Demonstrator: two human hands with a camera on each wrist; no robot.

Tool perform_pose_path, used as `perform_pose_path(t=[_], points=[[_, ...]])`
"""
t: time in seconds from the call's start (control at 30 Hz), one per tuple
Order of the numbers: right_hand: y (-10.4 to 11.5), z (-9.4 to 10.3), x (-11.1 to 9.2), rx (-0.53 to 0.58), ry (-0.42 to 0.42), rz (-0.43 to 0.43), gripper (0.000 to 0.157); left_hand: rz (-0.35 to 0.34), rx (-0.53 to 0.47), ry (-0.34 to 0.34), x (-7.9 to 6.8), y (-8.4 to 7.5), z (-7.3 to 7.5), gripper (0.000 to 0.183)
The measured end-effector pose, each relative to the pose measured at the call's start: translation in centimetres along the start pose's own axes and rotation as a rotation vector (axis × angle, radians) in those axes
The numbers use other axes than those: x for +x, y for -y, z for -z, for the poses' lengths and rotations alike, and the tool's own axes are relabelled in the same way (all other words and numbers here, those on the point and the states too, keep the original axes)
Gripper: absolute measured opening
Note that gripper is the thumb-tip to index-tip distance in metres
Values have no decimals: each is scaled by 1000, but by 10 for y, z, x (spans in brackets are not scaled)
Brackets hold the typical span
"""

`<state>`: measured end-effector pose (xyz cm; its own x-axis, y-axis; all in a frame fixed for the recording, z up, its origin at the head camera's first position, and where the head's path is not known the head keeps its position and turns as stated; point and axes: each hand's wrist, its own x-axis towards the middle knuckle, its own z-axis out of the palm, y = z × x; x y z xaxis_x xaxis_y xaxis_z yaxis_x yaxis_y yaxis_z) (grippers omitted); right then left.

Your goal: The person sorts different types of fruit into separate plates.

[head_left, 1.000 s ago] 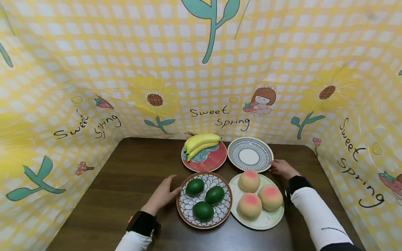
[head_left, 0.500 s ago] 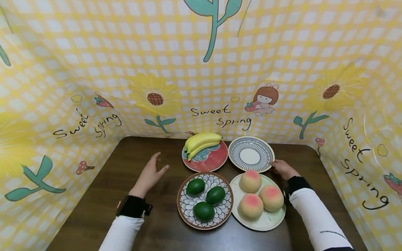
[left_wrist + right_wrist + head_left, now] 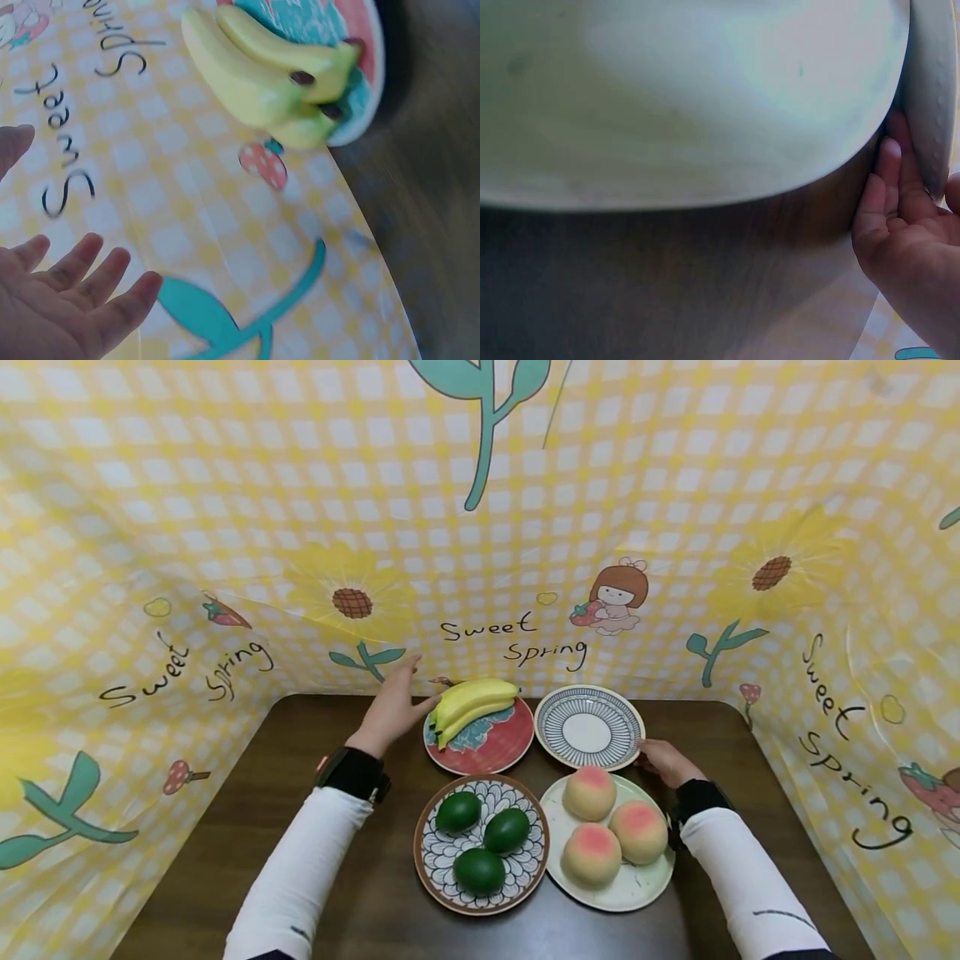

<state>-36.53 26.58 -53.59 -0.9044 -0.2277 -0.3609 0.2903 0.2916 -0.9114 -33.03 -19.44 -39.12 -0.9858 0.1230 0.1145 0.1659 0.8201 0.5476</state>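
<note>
My left hand (image 3: 390, 706) reaches over the back of the table with its fingers spread, beside a bunch of yellow bananas (image 3: 476, 706). The bananas lie on a red plate (image 3: 510, 743) with a teal pattern. In the left wrist view, the hand (image 3: 75, 300) is apart from the bananas (image 3: 255, 82) and holds nothing. At the back right, my right hand (image 3: 670, 762) holds the rim of a striped blue-and-white plate (image 3: 588, 732) that bears nothing. In the right wrist view, several fingers (image 3: 911, 195) reach under this plate (image 3: 934, 82), with the thumb at its edge.
Front centre, a brown-rimmed plate (image 3: 422, 877) carries three green avocado-like fruits (image 3: 478, 871). Next to it, a pale green plate (image 3: 637, 891) bears three peaches (image 3: 591, 853). A yellow checked cloth (image 3: 480, 552) stands behind and beside the dark wooden table (image 3: 247, 793).
My left hand has left the brown-rimmed plate's edge and moved left, then up and forward to beside the bananas. The right hand stays at the striped plate. The head view has shifted slightly.
</note>
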Motion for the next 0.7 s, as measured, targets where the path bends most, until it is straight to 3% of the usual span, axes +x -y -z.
perform_pose_path(t=[0.13,0.27,0.37,0.47,0.7], points=[[-19,10,16,36,16,37,34,-24,19,23,21,-14,-10,85],[-72,38,67,112,84,113,40,-49,81,30,39,-25,-25,86],[-111,57,106,112,90,113,42,-55,120,42,50,-27,-39,84],[-134,66,131,73,67,82,39,-34,137,59,58,-24,-54,82],[-161,69,161,27,32,52,47,10,235,85,68,-1,-89,78]])
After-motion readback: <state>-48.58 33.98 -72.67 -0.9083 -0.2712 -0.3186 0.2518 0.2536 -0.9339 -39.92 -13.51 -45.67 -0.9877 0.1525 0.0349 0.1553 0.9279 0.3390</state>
